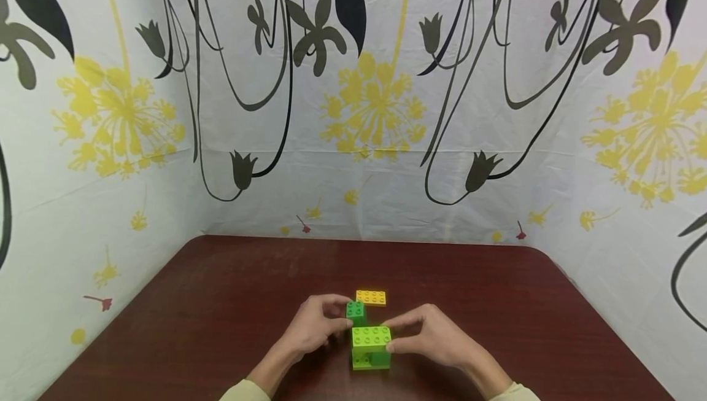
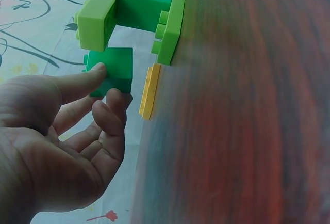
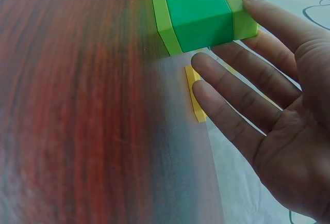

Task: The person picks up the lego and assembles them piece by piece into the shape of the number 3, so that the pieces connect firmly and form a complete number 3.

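Note:
My left hand (image 1: 313,326) pinches a small dark green toy building brick (image 1: 356,313) between thumb and fingers, studs facing up. In the left wrist view this green brick (image 2: 117,70) is held above table level, close to the open side of a small stack. The stack has a lime green brick (image 1: 371,341) on top, a dark green brick (image 3: 201,17) under its right part, and a thin lime base plate (image 2: 170,33) with bare studs on its left part. With thumb and index finger my right hand (image 1: 436,336) holds the top lime brick at its right end; the other fingers extend.
A flat yellow brick (image 1: 371,298) lies on the dark red-brown wooden table (image 1: 265,278), just behind the green brick. White cloth (image 1: 359,217) with printed flowers hangs behind the table and along both sides.

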{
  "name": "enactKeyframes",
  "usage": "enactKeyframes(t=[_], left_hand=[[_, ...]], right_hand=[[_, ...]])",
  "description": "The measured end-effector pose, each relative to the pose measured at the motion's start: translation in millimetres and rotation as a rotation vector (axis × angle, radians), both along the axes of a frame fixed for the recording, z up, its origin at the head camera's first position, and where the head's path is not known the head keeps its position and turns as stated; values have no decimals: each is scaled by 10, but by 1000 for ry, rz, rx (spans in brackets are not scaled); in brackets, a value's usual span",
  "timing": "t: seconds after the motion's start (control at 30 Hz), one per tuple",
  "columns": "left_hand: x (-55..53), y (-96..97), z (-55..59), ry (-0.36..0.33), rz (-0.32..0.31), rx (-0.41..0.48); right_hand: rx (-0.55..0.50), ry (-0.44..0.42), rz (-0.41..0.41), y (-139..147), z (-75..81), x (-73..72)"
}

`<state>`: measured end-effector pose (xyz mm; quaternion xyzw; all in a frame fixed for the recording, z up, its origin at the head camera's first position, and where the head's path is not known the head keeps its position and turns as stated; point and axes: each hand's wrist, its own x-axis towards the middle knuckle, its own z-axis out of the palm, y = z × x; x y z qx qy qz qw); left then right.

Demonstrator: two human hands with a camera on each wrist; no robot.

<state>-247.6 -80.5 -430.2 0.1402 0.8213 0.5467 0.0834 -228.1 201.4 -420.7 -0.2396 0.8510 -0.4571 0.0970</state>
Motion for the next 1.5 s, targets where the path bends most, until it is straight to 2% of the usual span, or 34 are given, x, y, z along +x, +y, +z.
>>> enactKeyframes(t=[0.37,0.83,1.23,1.5], left_hand=[[5,-16,28,5,-6,24],[10,-40,107,5,0,26],[35,-20,139,78,8,66],[55,-9,172,66,7,67]], right_hand=[[-13,-24,12,-5,3,3],[12,10,-1,-4,4,-2],[25,30,-4,1,-22,1],[12,33,4,-2,-9,1]])
